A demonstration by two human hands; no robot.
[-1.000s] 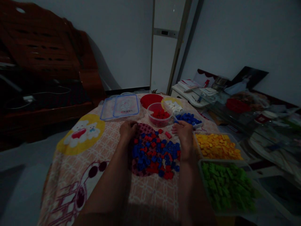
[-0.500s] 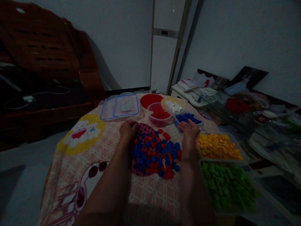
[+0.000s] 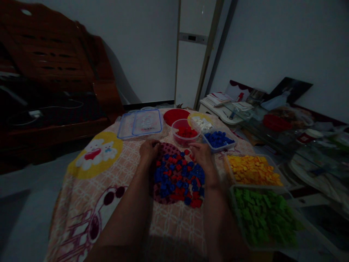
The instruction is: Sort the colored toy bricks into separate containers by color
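Red and blue toy building bricks (image 3: 178,184) lie mixed in a loose pile in the middle of the cloth-covered table. At the pile's far left edge is my left hand (image 3: 148,150), its fingers curled together; whatever they pinch, if anything, is too dark to make out. My right hand (image 3: 203,155) reaches over the far right side of the pile, fingers stretched leftward and apart beside a small red brick (image 3: 186,151). Just beyond it stand a round clear tub of red bricks (image 3: 185,141) and a clear box of blue bricks (image 3: 220,148).
On the right are boxes of yellow bricks (image 3: 253,169) and green bricks (image 3: 264,214). White bricks (image 3: 202,123) and a red basin (image 3: 176,115) sit at the back. Two blue-rimmed lids (image 3: 147,122) lie back left. A cluttered glass table (image 3: 275,140) stands beyond the right edge.
My right hand has moved left and nearer, from over the box of blue bricks to the pile's far right side. My left hand has stayed about where it was.
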